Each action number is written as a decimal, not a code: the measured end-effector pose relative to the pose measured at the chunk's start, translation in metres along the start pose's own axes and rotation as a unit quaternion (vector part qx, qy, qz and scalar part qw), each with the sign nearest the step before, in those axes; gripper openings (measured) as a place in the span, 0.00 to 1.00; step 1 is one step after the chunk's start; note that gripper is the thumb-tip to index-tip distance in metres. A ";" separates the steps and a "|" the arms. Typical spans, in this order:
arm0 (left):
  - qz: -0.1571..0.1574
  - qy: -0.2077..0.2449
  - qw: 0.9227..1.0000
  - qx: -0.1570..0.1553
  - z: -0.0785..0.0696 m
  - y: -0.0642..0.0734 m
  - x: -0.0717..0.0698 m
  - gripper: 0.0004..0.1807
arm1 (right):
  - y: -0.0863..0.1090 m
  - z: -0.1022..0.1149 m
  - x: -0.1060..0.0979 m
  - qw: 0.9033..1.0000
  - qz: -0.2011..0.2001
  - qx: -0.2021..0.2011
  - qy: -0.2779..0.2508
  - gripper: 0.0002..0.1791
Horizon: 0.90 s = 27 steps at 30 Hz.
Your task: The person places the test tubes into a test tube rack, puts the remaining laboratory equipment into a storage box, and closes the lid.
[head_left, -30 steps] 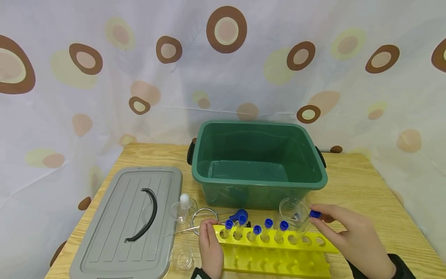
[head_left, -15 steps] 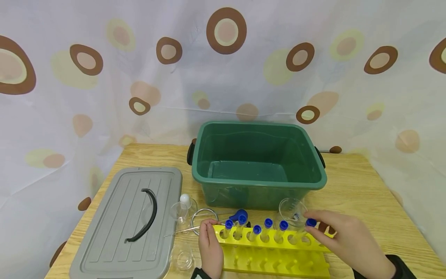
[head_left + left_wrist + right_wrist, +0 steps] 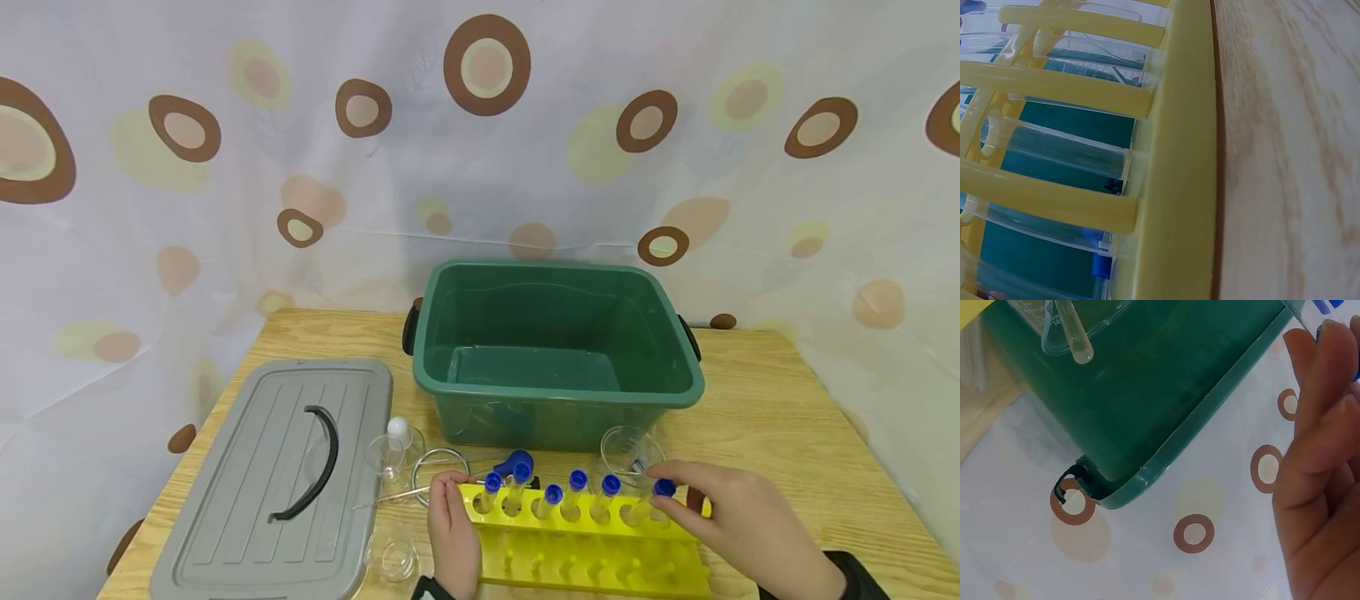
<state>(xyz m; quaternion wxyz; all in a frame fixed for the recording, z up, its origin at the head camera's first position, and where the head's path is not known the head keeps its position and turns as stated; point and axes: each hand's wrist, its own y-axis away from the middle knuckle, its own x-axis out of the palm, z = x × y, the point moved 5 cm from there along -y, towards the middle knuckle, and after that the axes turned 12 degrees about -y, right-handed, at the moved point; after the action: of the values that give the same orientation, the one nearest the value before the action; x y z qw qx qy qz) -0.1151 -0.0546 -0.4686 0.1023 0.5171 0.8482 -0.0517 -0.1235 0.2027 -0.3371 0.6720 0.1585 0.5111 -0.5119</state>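
Behind the green bin (image 3: 555,410), a whitish curtain (image 3: 480,183) is patterned with brown rings. Left of the bin, a grey lid (image 3: 258,467) is striped by ridges; before the bin, a yellow rack (image 3: 585,543) is dotted with blue caps (image 3: 611,485); beneath, the worktop (image 3: 765,417) is grained tan.

Place: tabletop work station furnished in laboratory or science-class style; whether in a home, school or studio cannot be told. Laboratory wares: yellow plastic test-tube rack (image 3: 592,568); clear tubes with blue caps (image 3: 577,482); clear round beaker with printed markings (image 3: 633,454); blue squeeze bulb (image 3: 516,462); shiny metal ring (image 3: 415,476). Makeshift setting: pale wood-grain tabletop (image 3: 772,425); white sheeting printed with brown rings and pastel ovals (image 3: 570,50), hung behind and at both sides, hiding the room beyond; green plastic tub with black handles (image 3: 555,421); grey ribbed plastic lid with curved black handle (image 3: 247,500), of household storage kind.
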 end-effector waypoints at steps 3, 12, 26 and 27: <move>0.001 -0.001 1.000 0.003 0.001 0.000 0.000 0.14 | 0.000 0.000 0.001 1.000 0.014 0.014 0.002 0.14; 0.003 -0.002 1.000 0.001 0.000 0.000 0.001 0.14 | 0.002 0.002 0.006 0.999 0.035 0.031 -0.016 0.13; 0.006 0.003 1.000 0.003 0.001 0.001 0.002 0.14 | 0.003 -0.001 0.010 0.995 0.079 0.050 -0.019 0.12; 0.006 0.003 1.000 0.004 0.001 0.001 0.002 0.14 | 0.003 -0.001 0.009 0.995 0.082 0.060 -0.020 0.12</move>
<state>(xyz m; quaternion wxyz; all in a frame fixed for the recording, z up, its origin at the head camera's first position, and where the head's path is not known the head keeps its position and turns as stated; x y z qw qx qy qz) -0.1148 -0.0524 -0.4703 0.0987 0.5229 0.8450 -0.0527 -0.1217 0.2001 -0.3457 0.7112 0.2298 0.4515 -0.4874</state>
